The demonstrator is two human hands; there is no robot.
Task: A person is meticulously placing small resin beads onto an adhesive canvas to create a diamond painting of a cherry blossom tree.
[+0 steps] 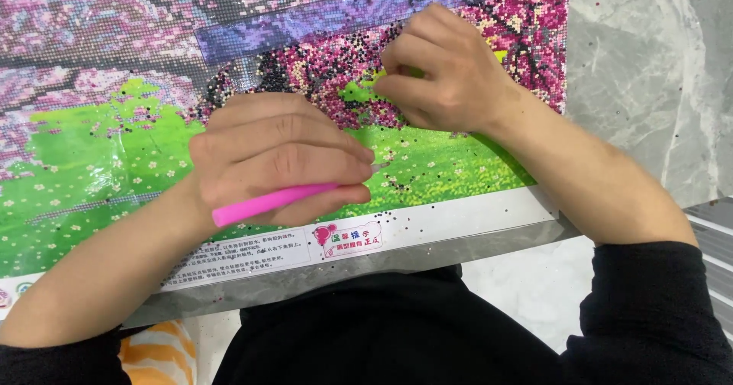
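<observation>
A diamond-painting canvas [92,148] with green grass and pink blossom areas lies on the table in front of me. My left hand [275,156] is closed around a pink pen tool [267,202], whose tip points right over the green area. My right hand [447,68] is curled over the canvas at the edge of the dark pink beaded patch [328,68], fingertips pinched on something small and green that I cannot make out. Loose beads are scattered around both hands.
The canvas's white lower border [458,221] carries a sticker and printed text near the table's front edge. Grey marble-like tabletop [649,72] lies to the right of the canvas. An orange and white striped thing [156,354] shows below the table at lower left.
</observation>
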